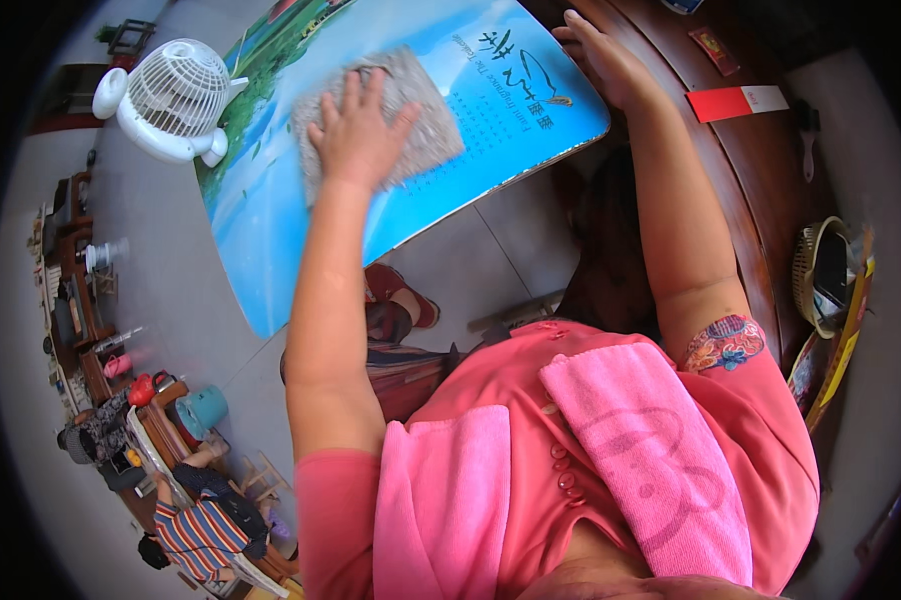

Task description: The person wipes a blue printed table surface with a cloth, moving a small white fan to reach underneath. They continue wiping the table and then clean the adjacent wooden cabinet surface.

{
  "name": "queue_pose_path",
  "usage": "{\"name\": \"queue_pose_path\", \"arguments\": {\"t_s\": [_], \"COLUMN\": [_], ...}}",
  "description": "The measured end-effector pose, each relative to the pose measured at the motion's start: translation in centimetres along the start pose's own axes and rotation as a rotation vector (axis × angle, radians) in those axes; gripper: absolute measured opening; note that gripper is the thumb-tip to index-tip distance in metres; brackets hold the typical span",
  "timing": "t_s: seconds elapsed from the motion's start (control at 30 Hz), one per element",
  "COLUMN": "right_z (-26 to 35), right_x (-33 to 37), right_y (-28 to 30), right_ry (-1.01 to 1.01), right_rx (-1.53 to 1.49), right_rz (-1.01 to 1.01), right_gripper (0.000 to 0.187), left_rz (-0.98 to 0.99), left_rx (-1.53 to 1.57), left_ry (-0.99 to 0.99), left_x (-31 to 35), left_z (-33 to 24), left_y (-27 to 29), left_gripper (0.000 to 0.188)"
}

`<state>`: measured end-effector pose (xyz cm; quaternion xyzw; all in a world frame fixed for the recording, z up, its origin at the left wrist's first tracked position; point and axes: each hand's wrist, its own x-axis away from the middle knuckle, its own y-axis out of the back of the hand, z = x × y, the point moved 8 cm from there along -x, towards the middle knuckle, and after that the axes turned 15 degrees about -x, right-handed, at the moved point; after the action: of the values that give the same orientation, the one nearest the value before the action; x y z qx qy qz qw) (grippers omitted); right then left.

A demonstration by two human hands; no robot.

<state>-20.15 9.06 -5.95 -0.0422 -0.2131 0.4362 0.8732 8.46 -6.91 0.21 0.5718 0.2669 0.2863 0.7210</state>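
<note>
Grey tiled floor (466, 265) below, blue printed tabletop (259, 265) over it, set at a slant, with one rounded corner toward the right; left hand (359, 135) lies palm down, fingers spread wide, pressed flat on a fluffy grey cloth (429, 115); no pinch, the cloth lies under the palm and sticks out on all sides; cloth sits on the tabletop, its near corners close to the front edge, its right side just beside dark lettering printed on the blue; right hand (603, 62) is at the tabletop's right edge, fingers extended, nothing visible in them; whether it bears on the edge or on the wood behind, cannot tell; white fan (183, 95) at the tabletop's left edge, its base partly hidden; to the right, dark wooden furniture (749, 180) carries a red-and-white card (723, 104) and, beyond that, a small red packet (714, 50); farther right, a pale basket (807, 270) with dark contents; nearer, coral shirt (541, 430) and pink towel (651, 450) draped over both sides of the chest; off to the lower left, a teal bucket (203, 410) and a person in a striped shirt (199, 540), well apart from the tabletop.
</note>
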Motion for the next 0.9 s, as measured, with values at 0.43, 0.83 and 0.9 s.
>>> {"name": "queue_pose_path", "arguments": {"t_s": [0.43,0.83,0.9], "right_z": [1.4,1.2,0.8], "right_x": [0.1,0.1,-0.4], "right_y": [-2.5,-2.7,-1.2], "right_ry": [-0.032,-0.046,-0.046], "right_rx": [-0.076,-0.050,-0.020], "right_rz": [0.139,0.073,0.036], "right_gripper": [0.059,0.058,0.059], "left_rz": [0.033,0.033,0.011], "left_rx": [-0.056,-0.049,-0.022], "left_ry": [0.204,0.234,0.188], "left_x": [-16.2,-13.3,-11.5], "left_z": [9.0,8.6,6.2], "left_y": [-4.2,-4.0,-3.5], "left_gripper": [0.083,0.083,0.080]}}
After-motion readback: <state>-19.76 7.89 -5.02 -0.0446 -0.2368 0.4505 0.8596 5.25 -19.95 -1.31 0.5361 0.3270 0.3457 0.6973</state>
